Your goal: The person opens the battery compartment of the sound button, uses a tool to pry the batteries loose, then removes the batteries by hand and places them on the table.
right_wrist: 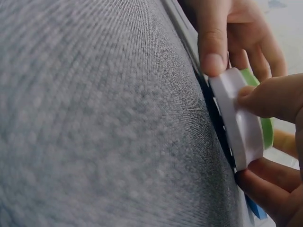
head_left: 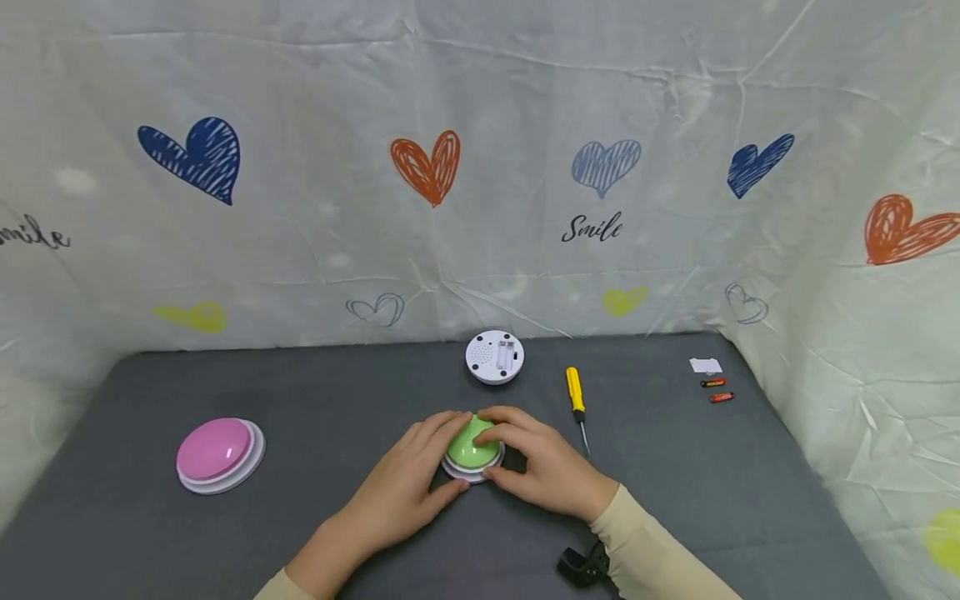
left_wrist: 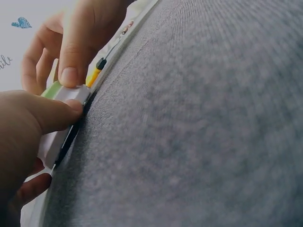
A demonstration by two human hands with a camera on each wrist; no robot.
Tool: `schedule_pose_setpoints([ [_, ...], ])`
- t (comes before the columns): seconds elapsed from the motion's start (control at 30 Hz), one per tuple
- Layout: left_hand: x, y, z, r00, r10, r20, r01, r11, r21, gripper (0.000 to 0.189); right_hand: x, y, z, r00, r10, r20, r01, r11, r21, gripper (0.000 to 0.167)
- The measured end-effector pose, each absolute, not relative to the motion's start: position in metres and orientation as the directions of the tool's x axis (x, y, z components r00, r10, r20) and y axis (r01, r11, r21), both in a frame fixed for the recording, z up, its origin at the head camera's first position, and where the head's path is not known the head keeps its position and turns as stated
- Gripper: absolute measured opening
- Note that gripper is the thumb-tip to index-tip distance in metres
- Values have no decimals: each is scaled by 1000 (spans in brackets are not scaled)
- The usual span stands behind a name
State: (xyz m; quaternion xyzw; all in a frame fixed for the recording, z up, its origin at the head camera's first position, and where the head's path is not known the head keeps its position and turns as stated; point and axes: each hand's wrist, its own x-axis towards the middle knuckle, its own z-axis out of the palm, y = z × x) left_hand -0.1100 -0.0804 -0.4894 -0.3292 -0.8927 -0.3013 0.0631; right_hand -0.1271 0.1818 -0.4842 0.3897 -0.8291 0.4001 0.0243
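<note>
Between both hands is a round push button (head_left: 467, 450) with a green dome and a white base, low over the grey tabletop. My left hand (head_left: 405, 479) grips its left side, thumb at the near rim and fingers round the far side. From the right, my right hand (head_left: 555, 467) holds it too, its thumb on the near edge and fingers over the dome's right part. In the right wrist view the white base (right_wrist: 239, 123) stands edge-on, pinched between thumbs and fingers. The fingers hide part of the dome.
Behind the hands lies a white round unit (head_left: 495, 357), underside up, with its battery bay uncovered. A yellow-handled screwdriver (head_left: 575, 392) lies right of it. Farther right are a white cover (head_left: 706, 366) and two small batteries (head_left: 722, 397). A pink button (head_left: 217, 452) sits at left.
</note>
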Motion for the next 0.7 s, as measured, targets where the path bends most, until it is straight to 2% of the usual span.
schedule_pose_setpoints([
  [0.13, -110, -82, -489, -776, 547, 313, 623, 593, 510, 92, -128, 182, -485, -673, -628, 391, -692, 348, -632, 37],
  [0.27, -109, -84, -488, -784, 538, 311, 609, 566, 556, 87, -129, 183, -486, -643, -634, 430, -723, 317, -613, 37],
  [0.53, -109, -84, -485, -789, 520, 327, 591, 496, 637, 61, -129, 183, -484, -609, -624, 491, -754, 263, -601, 46],
  [0.7, -108, -82, -484, -803, 502, 322, 570, 489, 660, 54, -129, 181, -482, -582, -589, 561, -789, 241, -565, 41],
])
